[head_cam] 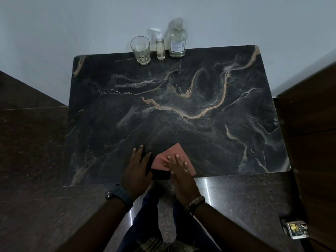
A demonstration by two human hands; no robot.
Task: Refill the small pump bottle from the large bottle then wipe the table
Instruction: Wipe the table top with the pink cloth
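Observation:
A pink cloth (176,150) lies folded near the front edge of the black marble table (200,110). My right hand (180,171) presses flat on the cloth with straight fingers. My left hand (139,168) rests flat on the table just left of the cloth, over a dark object (161,174) at the edge. At the far edge stand the small pump bottle (160,46), with clear liquid in it, and the large clear bottle (177,40) to its right.
A drinking glass (141,50) with a little liquid stands left of the pump bottle. A pale wall rises behind the table. Dark wooden furniture (312,124) flanks the right side, and a small box (298,230) lies on the floor at lower right.

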